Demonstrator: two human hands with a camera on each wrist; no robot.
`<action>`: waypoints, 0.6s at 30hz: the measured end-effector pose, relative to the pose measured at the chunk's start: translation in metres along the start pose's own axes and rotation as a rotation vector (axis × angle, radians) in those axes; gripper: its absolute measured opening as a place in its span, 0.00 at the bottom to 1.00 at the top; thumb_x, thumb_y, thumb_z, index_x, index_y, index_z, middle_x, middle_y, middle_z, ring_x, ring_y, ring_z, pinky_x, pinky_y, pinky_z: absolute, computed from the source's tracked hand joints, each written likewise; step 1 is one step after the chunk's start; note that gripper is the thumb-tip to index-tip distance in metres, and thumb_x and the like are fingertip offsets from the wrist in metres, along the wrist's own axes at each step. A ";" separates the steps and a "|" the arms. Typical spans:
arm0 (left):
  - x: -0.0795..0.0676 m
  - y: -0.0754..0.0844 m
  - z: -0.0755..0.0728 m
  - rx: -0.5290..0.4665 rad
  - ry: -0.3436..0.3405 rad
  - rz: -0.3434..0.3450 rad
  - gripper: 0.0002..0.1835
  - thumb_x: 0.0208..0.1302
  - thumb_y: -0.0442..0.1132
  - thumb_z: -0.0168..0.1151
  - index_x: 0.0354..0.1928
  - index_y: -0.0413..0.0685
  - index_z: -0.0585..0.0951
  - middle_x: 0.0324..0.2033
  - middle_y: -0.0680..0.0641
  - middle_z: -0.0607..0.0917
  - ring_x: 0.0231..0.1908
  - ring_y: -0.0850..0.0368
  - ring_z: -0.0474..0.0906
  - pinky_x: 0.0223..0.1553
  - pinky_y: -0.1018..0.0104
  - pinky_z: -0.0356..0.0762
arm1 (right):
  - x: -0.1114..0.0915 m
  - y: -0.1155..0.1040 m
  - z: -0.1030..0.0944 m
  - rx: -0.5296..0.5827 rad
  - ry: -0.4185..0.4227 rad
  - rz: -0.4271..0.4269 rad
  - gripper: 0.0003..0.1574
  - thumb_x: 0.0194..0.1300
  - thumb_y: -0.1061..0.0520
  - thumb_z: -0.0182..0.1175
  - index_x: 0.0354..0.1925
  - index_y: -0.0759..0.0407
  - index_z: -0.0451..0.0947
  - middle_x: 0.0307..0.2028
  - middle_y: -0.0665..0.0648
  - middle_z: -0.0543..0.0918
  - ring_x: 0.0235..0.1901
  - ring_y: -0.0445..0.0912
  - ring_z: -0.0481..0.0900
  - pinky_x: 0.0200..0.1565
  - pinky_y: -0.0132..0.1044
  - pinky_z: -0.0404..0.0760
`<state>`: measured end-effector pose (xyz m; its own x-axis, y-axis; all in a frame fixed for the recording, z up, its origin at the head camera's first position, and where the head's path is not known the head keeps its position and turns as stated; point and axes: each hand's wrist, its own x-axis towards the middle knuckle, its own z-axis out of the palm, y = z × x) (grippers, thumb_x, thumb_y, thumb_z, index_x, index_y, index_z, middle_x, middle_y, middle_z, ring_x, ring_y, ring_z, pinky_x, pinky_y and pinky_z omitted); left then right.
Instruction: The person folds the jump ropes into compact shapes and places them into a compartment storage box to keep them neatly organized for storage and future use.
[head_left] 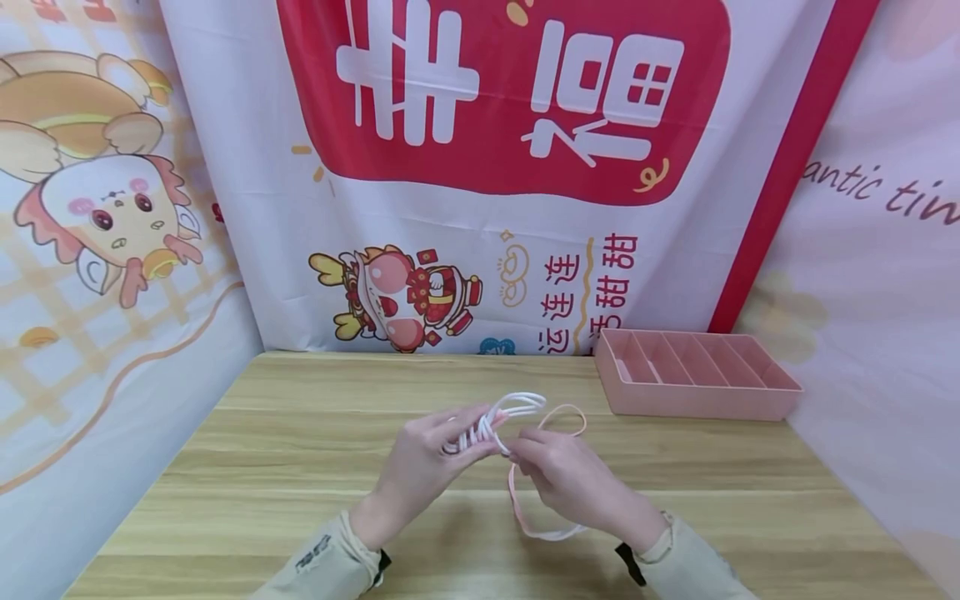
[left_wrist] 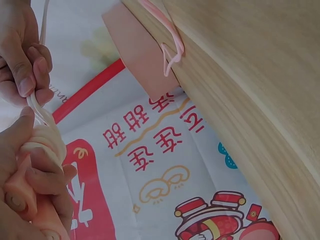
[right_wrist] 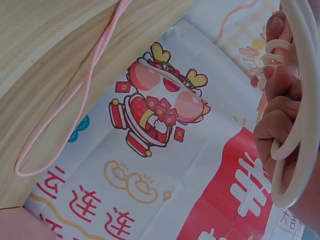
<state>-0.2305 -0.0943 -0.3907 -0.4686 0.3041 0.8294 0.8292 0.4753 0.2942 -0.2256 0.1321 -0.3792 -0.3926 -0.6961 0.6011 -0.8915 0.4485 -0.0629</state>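
In the head view my left hand (head_left: 420,458) grips a white cord (head_left: 483,429) wound in several turns round pink, handle-like pieces, with loops standing out past the fingers. The blunt ends of two pink pieces (left_wrist: 19,196) show between the left fingers in the left wrist view. My right hand (head_left: 570,479), close beside the left, pinches a strand of the cord between thumb and fingertips. From there a thin pink-and-white length (head_left: 517,504) curves down below the right hand, and a pink loop (right_wrist: 82,97) reaches out past it.
A pink box with several compartments (head_left: 701,402) stands at the back right of the wooden table (head_left: 315,433). Printed cloth (head_left: 262,208) hangs behind the table, with more at both sides.
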 end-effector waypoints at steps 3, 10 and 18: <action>0.000 0.001 0.000 0.037 -0.018 0.001 0.26 0.49 0.45 0.79 0.52 0.49 0.86 0.43 0.48 0.87 0.36 0.59 0.84 0.33 0.73 0.81 | 0.000 -0.001 -0.001 0.006 -0.010 0.000 0.20 0.55 0.73 0.65 0.45 0.58 0.82 0.31 0.48 0.79 0.28 0.38 0.77 0.32 0.29 0.79; -0.003 0.002 0.002 0.152 -0.062 -0.021 0.27 0.48 0.50 0.78 0.52 0.50 0.86 0.39 0.49 0.88 0.32 0.60 0.83 0.30 0.70 0.80 | -0.002 0.000 0.001 -0.024 -0.011 -0.013 0.16 0.58 0.71 0.64 0.44 0.59 0.82 0.35 0.49 0.82 0.32 0.40 0.81 0.35 0.31 0.81; -0.003 0.005 0.003 0.182 -0.093 -0.068 0.28 0.49 0.51 0.77 0.53 0.49 0.85 0.36 0.49 0.88 0.27 0.63 0.80 0.26 0.71 0.78 | -0.002 -0.001 -0.002 -0.042 -0.010 -0.012 0.15 0.57 0.72 0.65 0.42 0.59 0.82 0.37 0.50 0.84 0.34 0.41 0.82 0.36 0.33 0.82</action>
<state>-0.2252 -0.0907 -0.3933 -0.5548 0.3369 0.7607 0.7297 0.6364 0.2503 -0.2236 0.1341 -0.3790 -0.3843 -0.7069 0.5938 -0.8861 0.4629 -0.0224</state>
